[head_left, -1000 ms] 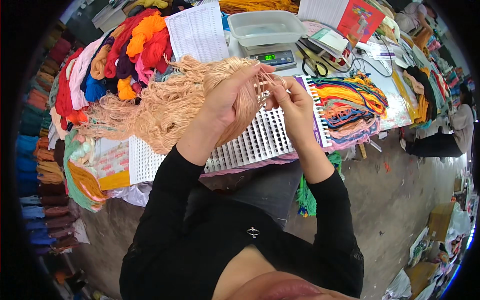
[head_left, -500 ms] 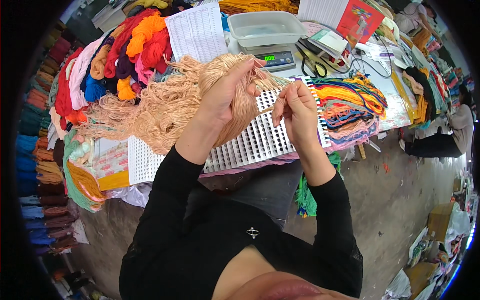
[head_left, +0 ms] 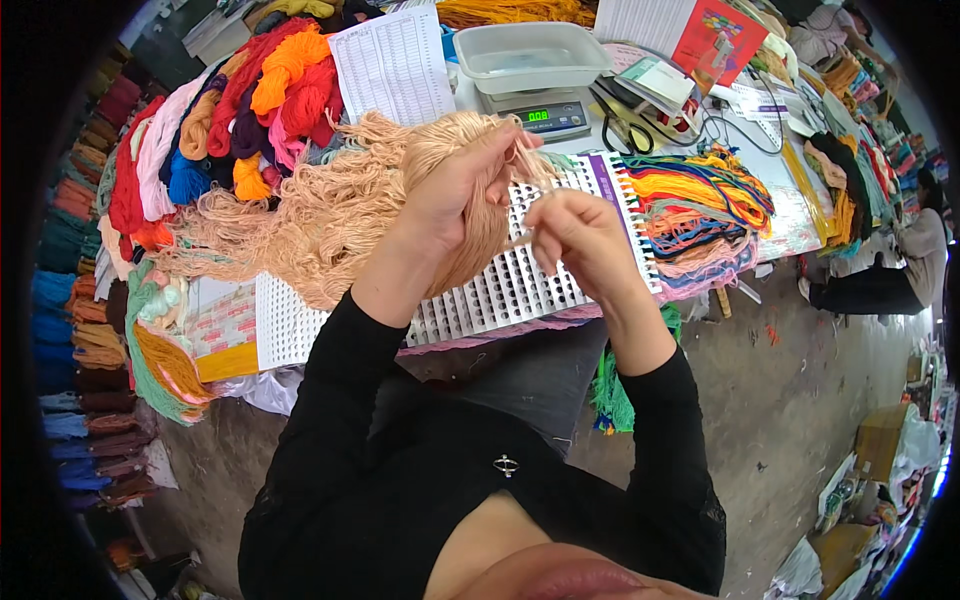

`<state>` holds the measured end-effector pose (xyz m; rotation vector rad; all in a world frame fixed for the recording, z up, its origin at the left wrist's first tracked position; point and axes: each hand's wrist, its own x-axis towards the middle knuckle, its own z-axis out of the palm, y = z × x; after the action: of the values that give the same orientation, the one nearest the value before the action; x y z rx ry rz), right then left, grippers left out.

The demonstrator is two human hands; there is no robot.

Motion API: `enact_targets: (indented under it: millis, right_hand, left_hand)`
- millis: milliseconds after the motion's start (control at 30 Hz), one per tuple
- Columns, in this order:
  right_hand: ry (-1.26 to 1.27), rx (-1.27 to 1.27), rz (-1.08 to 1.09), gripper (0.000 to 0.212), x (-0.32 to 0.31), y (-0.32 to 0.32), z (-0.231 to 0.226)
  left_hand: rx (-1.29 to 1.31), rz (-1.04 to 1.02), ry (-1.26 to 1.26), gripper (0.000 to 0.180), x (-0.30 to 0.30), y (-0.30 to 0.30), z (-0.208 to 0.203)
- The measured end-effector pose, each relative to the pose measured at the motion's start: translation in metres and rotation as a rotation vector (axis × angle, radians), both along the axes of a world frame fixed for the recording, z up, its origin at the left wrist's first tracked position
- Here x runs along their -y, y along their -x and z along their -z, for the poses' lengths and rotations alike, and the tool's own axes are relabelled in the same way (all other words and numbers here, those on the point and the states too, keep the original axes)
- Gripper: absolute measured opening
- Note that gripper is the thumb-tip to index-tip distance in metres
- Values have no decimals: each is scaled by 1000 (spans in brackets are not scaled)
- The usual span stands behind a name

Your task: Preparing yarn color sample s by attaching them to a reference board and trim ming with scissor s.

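A thick bundle of peach embroidery thread (head_left: pixel 335 215) spreads over the table, its smooth end bunched up under my left hand (head_left: pixel 465 185). The left fingers wrap round that bunch and its upper strands. Close by on the right, my right hand (head_left: pixel 572 230) has its fingers curled and pinched on a few thin strands drawn from the bunch. Beneath both hands lies a white board punched with rows of holes (head_left: pixel 545 285). Multicoloured threads (head_left: pixel 695 205) hang in the notches along the board's right edge.
A digital scale (head_left: pixel 540 118) bearing a clear plastic tub (head_left: pixel 530 58) stands behind the hands. Black scissors (head_left: pixel 628 135) lie beside it. Coloured skeins (head_left: pixel 285 75) and a printed sheet (head_left: pixel 392 70) fill the left back. Another person (head_left: pixel 900 250) sits at the far right.
My right hand has shifted slightly left, nearer my left hand, and its fingers have curled in more. The left hand and the bundle have barely moved.
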<state>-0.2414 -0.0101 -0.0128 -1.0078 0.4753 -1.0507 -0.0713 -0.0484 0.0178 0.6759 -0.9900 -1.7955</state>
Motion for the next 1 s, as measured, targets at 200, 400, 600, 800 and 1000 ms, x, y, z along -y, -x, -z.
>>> enact_targets:
  millis: [200, 400, 600, 800, 1000]
  right_hand:
    - [-3, 157, 471, 21, 16, 1, 7]
    - [207, -180, 452, 16, 13, -21, -4]
    - [103, -64, 417, 13, 14, -20, -5]
    - [40, 92, 431, 9, 13, -20, -5]
    - [-88, 186, -6, 13, 15, 0, -3]
  left_hand:
    - [-8, -76, -76, 36, -6, 11, -5]
    - [-88, 177, 15, 38, -6, 13, 5]
    - [-54, 179, 48, 39, -9, 15, 6]
    - [-93, 80, -19, 39, -9, 19, 3]
    - [-54, -56, 4, 30, -8, 11, -5]
